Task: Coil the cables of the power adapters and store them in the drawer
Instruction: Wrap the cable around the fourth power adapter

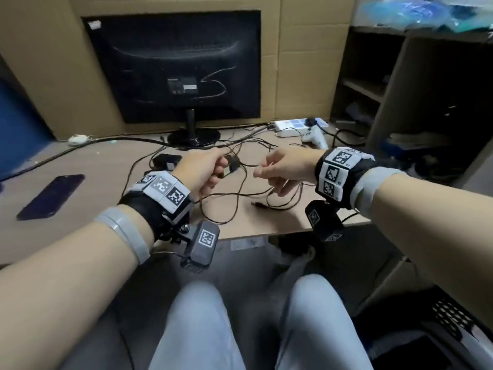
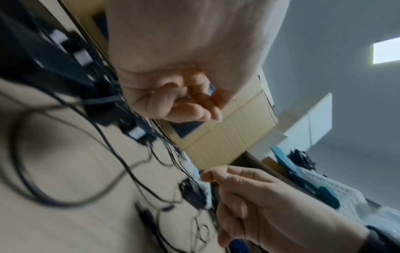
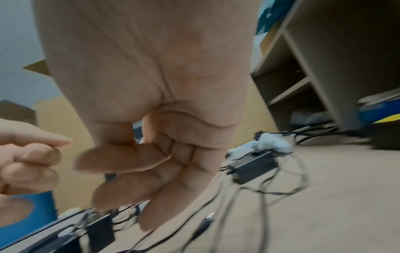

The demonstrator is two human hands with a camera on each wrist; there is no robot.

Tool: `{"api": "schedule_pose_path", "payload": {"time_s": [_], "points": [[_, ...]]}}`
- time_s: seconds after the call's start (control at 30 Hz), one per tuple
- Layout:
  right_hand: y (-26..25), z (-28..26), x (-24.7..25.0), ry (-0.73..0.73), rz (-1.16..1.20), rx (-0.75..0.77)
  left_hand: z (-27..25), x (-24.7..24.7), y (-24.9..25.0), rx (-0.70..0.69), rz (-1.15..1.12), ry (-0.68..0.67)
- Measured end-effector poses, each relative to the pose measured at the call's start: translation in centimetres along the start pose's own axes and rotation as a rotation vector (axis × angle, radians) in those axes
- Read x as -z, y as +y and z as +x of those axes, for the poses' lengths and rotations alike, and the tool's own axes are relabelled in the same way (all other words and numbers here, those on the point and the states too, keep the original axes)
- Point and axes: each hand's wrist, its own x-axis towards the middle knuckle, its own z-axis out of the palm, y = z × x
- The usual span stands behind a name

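My left hand (image 1: 210,169) is curled over the desk, pinching a thin black cable (image 1: 240,193) just beside a small black adapter (image 1: 231,164). My right hand (image 1: 274,170), a short way to the right, pinches the same tangle of cable between thumb and forefinger, and loops hang under it. The cable's plug end (image 1: 258,204) lies on the desk (image 1: 106,182). A second black adapter (image 1: 166,160) lies left of my left hand. The right wrist view shows curled fingers (image 3: 129,171) and an adapter (image 3: 253,168) on the desk. No drawer is in view.
A black monitor (image 1: 176,68) on its stand is at the back against cardboard. A dark phone (image 1: 52,197) lies at the left. A white power strip (image 1: 298,126) and a white controller (image 1: 316,138) are back right. Shelves (image 1: 373,89) stand at the right.
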Motion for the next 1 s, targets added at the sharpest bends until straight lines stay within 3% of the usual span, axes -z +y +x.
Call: {"api": "schedule_pose_path", "payload": {"time_s": [0.2, 0.37, 0.53, 0.63, 0.73, 0.83, 1.0], "points": [[-2.9, 3.5, -5.0, -0.060, -0.092, 0.097, 1.4, 4.9, -3.6, 0.117, 0.093, 0.177], [-3.7, 5.2, -7.7, -0.096, -0.135, 0.125, 4.7, 6.9, -6.7, 0.154, 0.342, 0.297], [-4.1, 5.6, -8.6, -0.204, -0.244, 0.150, 4.8, 6.6, -7.4, 0.162, 0.419, 0.190], [-4.0, 5.6, -8.7, -0.219, -0.389, 0.145, 4.7, 6.1, -7.6, 0.140, 0.549, 0.199], [-3.6, 6.0, -8.8, -0.139, -0.451, 0.099, 5.7, 6.0, -8.0, 0.074, 0.510, 0.260], [-3.5, 6.3, -8.3, 0.000, -0.483, 0.118, 5.2, 6.4, -7.3, 0.024, 0.300, 0.325], [-4.4, 6.8, -7.8, 0.276, -0.204, 0.301, 3.1, 7.4, -5.5, -0.183, 0.129, 0.336]]}}
